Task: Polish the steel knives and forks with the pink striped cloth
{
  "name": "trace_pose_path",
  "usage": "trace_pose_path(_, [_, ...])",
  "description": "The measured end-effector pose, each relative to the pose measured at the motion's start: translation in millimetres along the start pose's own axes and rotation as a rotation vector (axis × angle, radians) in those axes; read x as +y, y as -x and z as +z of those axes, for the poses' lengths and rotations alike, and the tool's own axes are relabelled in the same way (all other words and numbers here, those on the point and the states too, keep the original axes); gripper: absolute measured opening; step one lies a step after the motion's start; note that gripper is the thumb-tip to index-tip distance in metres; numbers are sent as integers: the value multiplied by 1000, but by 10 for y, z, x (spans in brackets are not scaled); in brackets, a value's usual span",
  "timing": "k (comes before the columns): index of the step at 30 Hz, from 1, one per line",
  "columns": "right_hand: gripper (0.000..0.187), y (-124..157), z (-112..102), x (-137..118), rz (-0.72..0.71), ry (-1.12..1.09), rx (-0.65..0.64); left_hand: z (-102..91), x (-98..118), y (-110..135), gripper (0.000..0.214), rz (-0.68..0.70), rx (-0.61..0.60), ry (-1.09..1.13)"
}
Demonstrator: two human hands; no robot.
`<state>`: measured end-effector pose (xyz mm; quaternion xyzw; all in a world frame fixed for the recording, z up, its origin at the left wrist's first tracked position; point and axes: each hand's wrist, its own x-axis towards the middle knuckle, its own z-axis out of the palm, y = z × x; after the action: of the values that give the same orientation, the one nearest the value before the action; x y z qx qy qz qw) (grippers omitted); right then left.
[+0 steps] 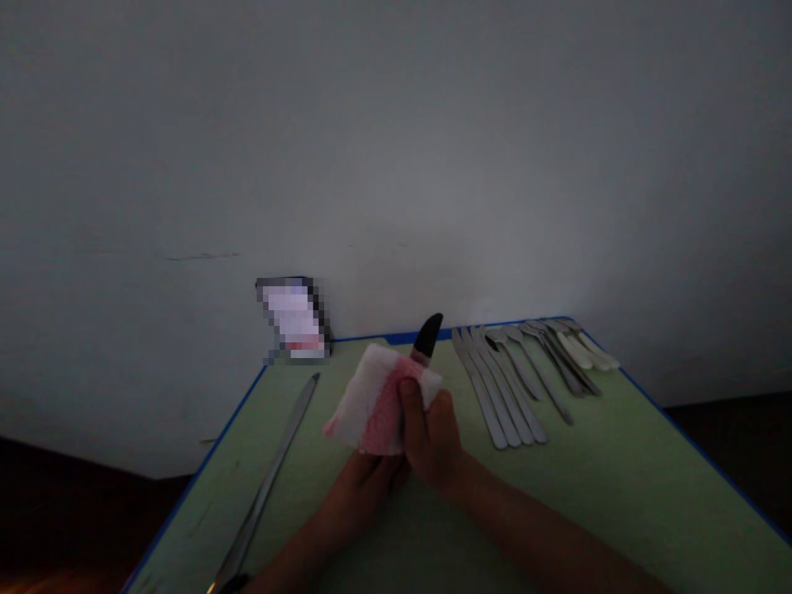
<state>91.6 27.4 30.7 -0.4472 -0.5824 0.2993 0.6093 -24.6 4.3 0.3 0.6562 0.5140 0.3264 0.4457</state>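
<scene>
Both hands meet over the middle of a green table (619, 487). My right hand (430, 433) is closed around a white and pink cloth (371, 396) that wraps a utensil; only its black end (428, 336) sticks out above the cloth. My left hand (365, 478) lies under the cloth, mostly hidden, with fingers curled against it. A long knife (272, 474) lies on the table to the left of my hands.
A row of several knives (495, 388), spoons (525, 363) and other cutlery lies at the table's far right. A small blurred card (294, 320) leans against the grey wall at the back. The table has a blue edge (204, 462), with dark floor beyond.
</scene>
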Motion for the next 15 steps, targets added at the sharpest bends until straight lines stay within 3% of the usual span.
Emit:
trace_pose_path(5, [39, -61, -65, 77, 51, 8, -70, 33, -8, -15, 38, -58, 6, 110])
trace_pose_path(8, [47, -198, -182, 7, 160, -6, -92, 32, 20, 6, 39, -68, -125, 135])
trace_pose_path(11, [50, -357, -322, -113, 160, -26, 63, 13, 93, 36, 33, 1, -268, 83])
trace_pose_path(15, [52, -480, -475, -312, 101, 2, 210, 7, 159, 45, 32, 96, -263, -4])
